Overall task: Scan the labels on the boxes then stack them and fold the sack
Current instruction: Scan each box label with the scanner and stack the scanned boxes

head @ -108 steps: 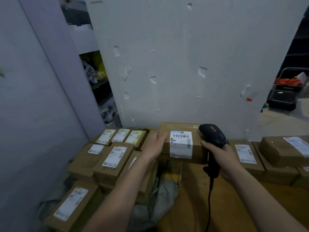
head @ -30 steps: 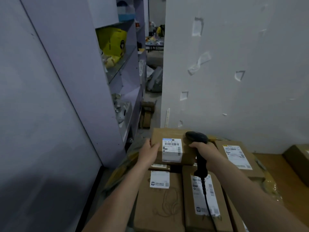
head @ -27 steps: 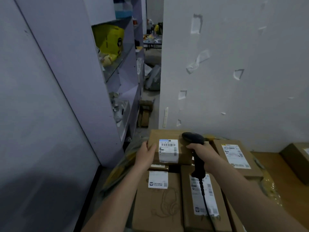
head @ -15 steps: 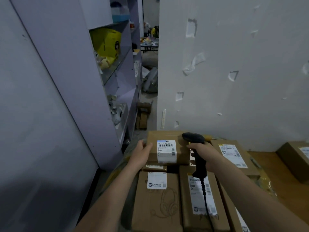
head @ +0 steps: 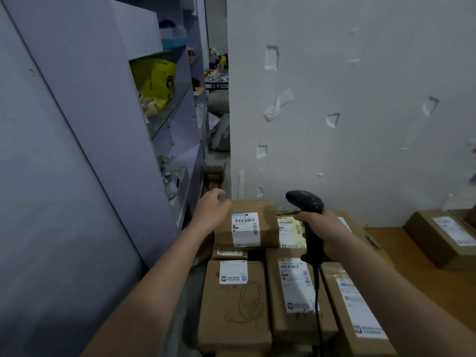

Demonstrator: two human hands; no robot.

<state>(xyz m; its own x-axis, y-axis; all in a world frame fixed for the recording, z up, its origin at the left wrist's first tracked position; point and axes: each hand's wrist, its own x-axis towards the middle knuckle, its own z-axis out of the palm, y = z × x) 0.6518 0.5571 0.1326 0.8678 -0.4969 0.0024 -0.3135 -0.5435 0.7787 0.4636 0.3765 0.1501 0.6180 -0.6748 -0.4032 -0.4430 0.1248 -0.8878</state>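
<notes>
The shelf [head: 164,130] crowds in left of my left hand [head: 210,211], leaving a narrow gap. Its fingers are loosely curled and hold nothing. The top box [head: 268,228] sits on the stack just right of them, whether touching I can't tell. My right hand [head: 327,229] has its fingers clamped on the scanner [head: 305,202], whose cable [head: 317,292] crosses a lower label. The desk [head: 412,279] stretches away to the right.

The left hand [head: 211,213] hangs just beside the top box [head: 268,228], its fingers [head: 217,194] loose and holding nothing. The right hand [head: 325,229] grips a black scanner [head: 305,202] (its cord hangs down over the pile). The top box sits on more brown boxes [head: 234,302], white label [head: 244,229] showing.
</notes>
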